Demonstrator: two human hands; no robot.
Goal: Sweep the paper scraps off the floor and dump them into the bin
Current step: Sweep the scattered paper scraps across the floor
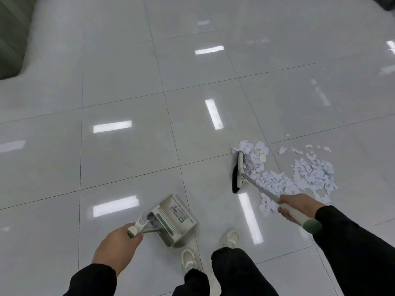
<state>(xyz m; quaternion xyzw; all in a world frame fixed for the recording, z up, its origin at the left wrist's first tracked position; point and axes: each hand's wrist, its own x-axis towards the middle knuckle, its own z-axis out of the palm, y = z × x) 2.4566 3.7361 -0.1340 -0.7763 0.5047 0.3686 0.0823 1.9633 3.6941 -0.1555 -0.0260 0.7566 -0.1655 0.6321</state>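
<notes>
Glossy grey floor tiles carry the paper scraps, still spread just ahead of the right hand, which grips the broom handle. Left hand clasps the dustpan handle; none look collected, and no bin shows, so sweeping has barely begun.

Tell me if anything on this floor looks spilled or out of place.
Yes. Torn white paper scraps lie strewn over the tile floor beside the broom head. The right hand grips the broom handle; the left hand holds the dustpan away from the scraps.
</notes>
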